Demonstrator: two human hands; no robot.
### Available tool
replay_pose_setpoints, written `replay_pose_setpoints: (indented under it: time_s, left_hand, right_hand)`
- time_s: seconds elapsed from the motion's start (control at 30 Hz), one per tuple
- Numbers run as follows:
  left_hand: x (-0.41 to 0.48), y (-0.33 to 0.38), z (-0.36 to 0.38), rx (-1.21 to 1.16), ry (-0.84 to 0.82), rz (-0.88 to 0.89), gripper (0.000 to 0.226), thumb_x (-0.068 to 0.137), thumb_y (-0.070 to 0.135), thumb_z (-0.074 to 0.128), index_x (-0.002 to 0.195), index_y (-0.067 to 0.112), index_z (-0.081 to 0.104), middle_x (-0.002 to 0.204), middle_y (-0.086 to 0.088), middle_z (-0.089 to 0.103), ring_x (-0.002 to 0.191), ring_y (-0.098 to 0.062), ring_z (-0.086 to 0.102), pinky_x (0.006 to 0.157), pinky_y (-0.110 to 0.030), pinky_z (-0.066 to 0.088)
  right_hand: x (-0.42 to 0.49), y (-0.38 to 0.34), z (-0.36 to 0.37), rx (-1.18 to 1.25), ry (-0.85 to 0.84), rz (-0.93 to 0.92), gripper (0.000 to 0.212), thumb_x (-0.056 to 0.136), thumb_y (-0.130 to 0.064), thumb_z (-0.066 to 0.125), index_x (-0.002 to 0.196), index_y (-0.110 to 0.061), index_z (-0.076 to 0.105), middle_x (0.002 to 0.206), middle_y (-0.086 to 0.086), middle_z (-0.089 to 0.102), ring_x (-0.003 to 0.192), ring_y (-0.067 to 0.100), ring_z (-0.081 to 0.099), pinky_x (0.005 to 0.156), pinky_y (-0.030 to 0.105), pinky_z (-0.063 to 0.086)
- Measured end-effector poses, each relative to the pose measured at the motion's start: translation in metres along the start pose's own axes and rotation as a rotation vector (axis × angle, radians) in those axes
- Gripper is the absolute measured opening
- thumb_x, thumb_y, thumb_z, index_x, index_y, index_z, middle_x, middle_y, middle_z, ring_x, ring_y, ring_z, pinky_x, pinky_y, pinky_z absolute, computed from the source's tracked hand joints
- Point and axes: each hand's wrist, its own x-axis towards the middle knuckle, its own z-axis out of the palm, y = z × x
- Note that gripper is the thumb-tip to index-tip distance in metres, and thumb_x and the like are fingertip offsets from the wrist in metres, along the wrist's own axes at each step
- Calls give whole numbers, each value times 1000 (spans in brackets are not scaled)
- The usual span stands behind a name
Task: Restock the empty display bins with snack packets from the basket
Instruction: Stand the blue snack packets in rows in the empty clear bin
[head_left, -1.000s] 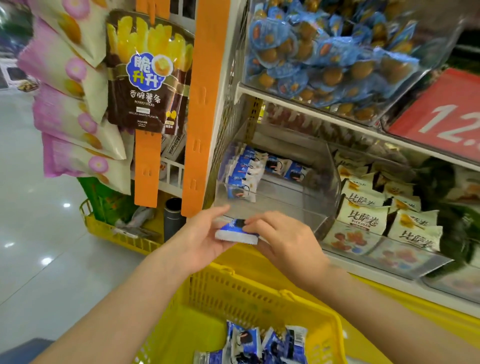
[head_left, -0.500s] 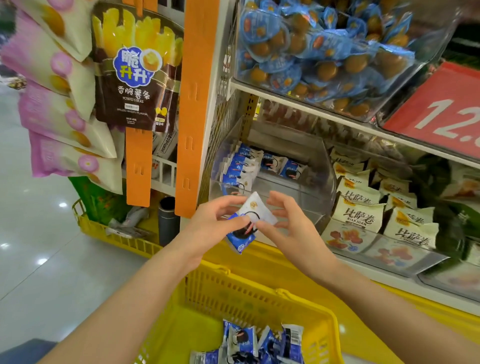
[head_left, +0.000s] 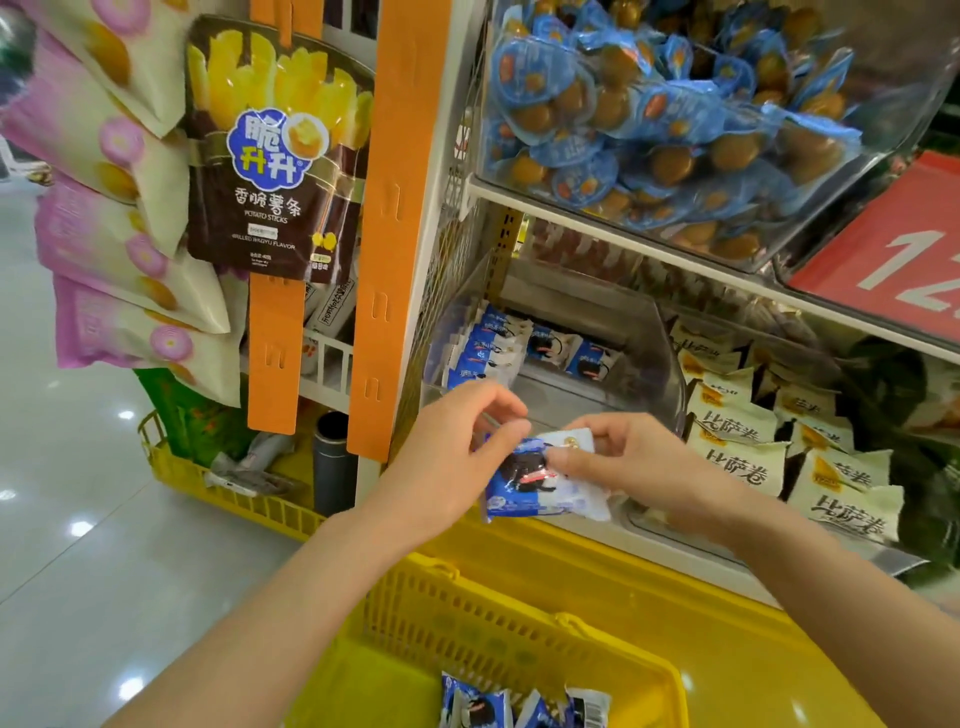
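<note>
In front of clear display bin (head_left: 658, 366), blue-and-white snack packets (head_left: 537, 486) pinched between both hands: left edge clasped by curled fingers of left hand (head_left: 457, 460), upper right part gripped by fingertips of right hand (head_left: 641, 462). Beyond fingers, shelved packets (head_left: 488, 348) stood along bin's left wall. Below fingers, yellow basket (head_left: 519, 642) seen, spare packets (head_left: 483, 706) lying inside.

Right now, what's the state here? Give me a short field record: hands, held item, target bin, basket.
left hand: pinches held packets at their left side
right hand: pinches their right side
held packets: blue-and-white, count unclear, in front of clear bin
clear bin: partly filled, stocked packets at left and back
basket: yellow, below hands, few spare packets inside
right of bin: cream packets
</note>
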Motion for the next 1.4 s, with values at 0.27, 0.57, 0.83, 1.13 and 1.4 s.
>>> replay_pose_setpoints:
  time_s: [0.27,0.57,0.83,1.13,1.4]
  left_hand:
    - [32,-45,-3,592,-79,125,30,98,29,38,127,25,47,124,7,52,115,-7,43,99,-23,31]
    - [43,-65,7,647,-8,214,31,100,34,29,116,27,54,112,9,61,104,-8,50,92,-23,22]
    - [42,-73,10,584,58,230,22,97,26,43,101,21,64,99,4,66,95,-12,57,89,-29,36]
    - [45,-71,10,659,36,225,27,99,29,34,107,25,60,101,8,65,93,-8,51,86,-24,22]
    - [34,-55,14,676,23,155,28,100,28,34,120,23,53,118,3,57,111,-14,45,99,-28,28]
  right_hand:
    - [65,0,-55,-161,524,-31,17,76,-27,76,77,-22,59,74,-5,67,67,7,63,58,21,51]
    - [150,5,-15,-487,21,-86,23,76,-13,76,68,-17,55,71,-2,56,63,12,57,62,25,53]
    - [178,11,3,-786,-9,-221,18,82,-19,69,83,-4,59,81,10,63,74,20,56,71,31,46]
    - [150,9,1,-672,103,-200,24,94,-32,54,106,-14,64,105,0,66,96,14,60,88,33,49]
    - [36,45,19,-910,260,-304,47,97,-42,35,141,-25,36,145,-3,41,132,12,39,108,23,26]
